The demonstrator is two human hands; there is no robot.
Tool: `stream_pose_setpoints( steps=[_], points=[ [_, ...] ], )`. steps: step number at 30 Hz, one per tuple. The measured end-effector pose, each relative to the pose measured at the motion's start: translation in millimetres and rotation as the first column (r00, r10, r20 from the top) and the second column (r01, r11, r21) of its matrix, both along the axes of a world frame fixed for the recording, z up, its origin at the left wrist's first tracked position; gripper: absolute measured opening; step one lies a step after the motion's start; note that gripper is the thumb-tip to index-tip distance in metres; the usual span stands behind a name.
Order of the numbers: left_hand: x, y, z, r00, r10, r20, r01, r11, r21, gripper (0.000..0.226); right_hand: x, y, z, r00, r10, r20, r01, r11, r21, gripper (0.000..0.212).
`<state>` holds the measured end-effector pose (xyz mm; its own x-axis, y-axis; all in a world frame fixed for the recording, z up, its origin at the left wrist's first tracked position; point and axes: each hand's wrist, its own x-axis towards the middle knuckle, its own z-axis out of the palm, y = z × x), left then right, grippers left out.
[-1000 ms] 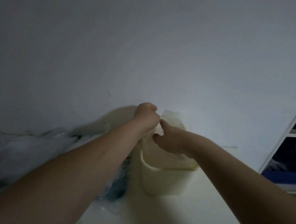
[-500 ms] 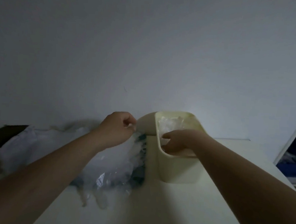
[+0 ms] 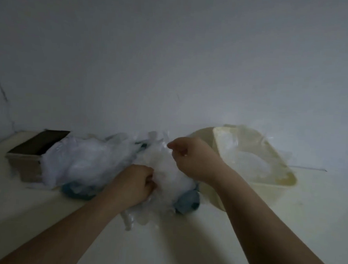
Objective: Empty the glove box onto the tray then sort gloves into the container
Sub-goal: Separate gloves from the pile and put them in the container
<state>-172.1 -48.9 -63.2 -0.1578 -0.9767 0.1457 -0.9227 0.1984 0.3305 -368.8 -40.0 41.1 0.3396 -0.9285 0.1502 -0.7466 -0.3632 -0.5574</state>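
Farthest left of the container (image 3: 267, 190): a dark box (image 3: 37, 144), open side up, butted against the heap. Nearer the container: a heap of clear plastic gloves (image 3: 86, 159), spread over a blue edge, probably the tray (image 3: 187, 201), mostly hidden. Nearer again: left hand (image 3: 137, 182), curled tight into a bunch of film at the front of the heap. Just left of the container's rim: right hand (image 3: 190, 157), thumb and forefinger pinching a wisp of film, other fingers folded in. Inside the container: a few dropped gloves (image 3: 246, 160), with film draped over the far rim. Judged as mid-sort, with most of the heap left to move. To do it well: pin the heap with the left hand and peel with the right, lifting one glove clear before carrying it rightward over the rim. Pull slowly, given thin film likely to cling and drag neighbours along. Shake off any hangers-on above the heap, not above the container. Drop well inside the rim, never on the draped edge, for fear of a slide onto the counter (image 3: 162, 243). Avoid nudging the container, light-looking and close to the right wrist.
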Motion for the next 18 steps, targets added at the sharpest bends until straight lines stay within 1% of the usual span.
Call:
stream_pose_setpoints(
  steps=[2, 4, 5, 7, 8, 9, 10, 11, 12, 13, 14, 16, 17, 18],
  points=[
    [3.3, 4.6, -2.1, 0.999, -0.016, -0.049, 0.013, 0.999, -0.049, 0.013, 6.6, -4.9, -22.7, 0.998, -0.001, 0.060, -0.004, 0.996, 0.095, 0.047],
    [12.5, 2.2, -3.2, 0.991, -0.027, -0.127, 0.015, 0.995, -0.096, 0.013, 12.1, -12.0, -37.4, 0.991, -0.003, 0.137, -0.013, 0.993, 0.120, 0.057],
    [14.4, 1.7, 1.7, 0.977, -0.015, -0.212, -0.008, 0.994, -0.105, 0.014, 11.8, -14.3, -40.1, 0.984, 0.001, 0.180, -0.023, 0.992, 0.121, 0.064],
    [20.5, -0.8, 18.7, 0.904, 0.034, -0.425, -0.085, 0.991, -0.101, 0.023, 14.7, -21.7, -41.1, 0.958, 0.030, 0.286, -0.066, 0.991, 0.116, 0.077],
    [18.5, 1.2, 31.5, 0.870, 0.044, -0.491, -0.111, 0.988, -0.108, 0.026, 11.8, -21.9, -39.0, 0.939, 0.046, 0.340, -0.083, 0.992, 0.094, 0.081],
    [20.6, -0.6, 41.8, 0.826, 0.046, -0.562, -0.118, 0.989, -0.093, 0.023, 12.0, -25.1, -37.0, 0.923, 0.069, 0.378, -0.102, 0.992, 0.069, 0.083],
    [20.5, -0.3, 52.7, 0.755, 0.044, -0.655, -0.094, 0.995, -0.043, 0.016, 10.8, -25.8, -35.1, 0.905, 0.092, 0.415, -0.124, 0.991, 0.050, 0.085],
    [21.3, -1.1, 60.0, 0.657, 0.049, -0.752, -0.034, 0.999, 0.036, 0.009, 10.6, -26.0, -32.8, 0.887, 0.112, 0.448, -0.144, 0.989, 0.039, 0.085],
    [21.0, -0.6, 65.3, 0.551, 0.064, -0.832, 0.053, 0.992, 0.112, 0.009, 10.0, -26.0, -30.4, 0.866, 0.122, 0.485, -0.163, 0.986, 0.044, 0.084],
    [21.5, -1.3, 66.9, 0.466, 0.087, -0.880, 0.118, 0.980, 0.159, 0.011, 10.7, -27.1, -28.8, 0.850, 0.127, 0.510, -0.180, 0.982, 0.055, 0.081],
    [21.7, -6.2, 64.1, 0.460, 0.098, -0.882, 0.113, 0.979, 0.168, 0.011, 9.6, -25.7, -26.0, 0.832, 0.132, 0.539, -0.193, 0.979, 0.058, 0.077],
    [24.2, -13.6, 55.5, 0.499, 0.116, -0.859, 0.030, 0.988, 0.151, 0.012, 9.6, -24.9, -21.7, 0.798, 0.120, 0.590, -0.196, 0.978, 0.066, 0.071],
    [23.9, -14.0, 53.0, 0.506, 0.106, -0.856, -0.003, 0.993, 0.122, 0.014, 10.2, -23.4, -18.1, 0.789, 0.084, 0.609, -0.160, 0.985, 0.071, 0.061],
    [22.3, -13.9, 51.8, 0.510, 0.061, -0.858, -0.022, 0.998, 0.058, 0.012, 10.1, -21.4, -15.3, 0.782, 0.024, 0.623, -0.099, 0.991, 0.086, 0.049]
  ],
)
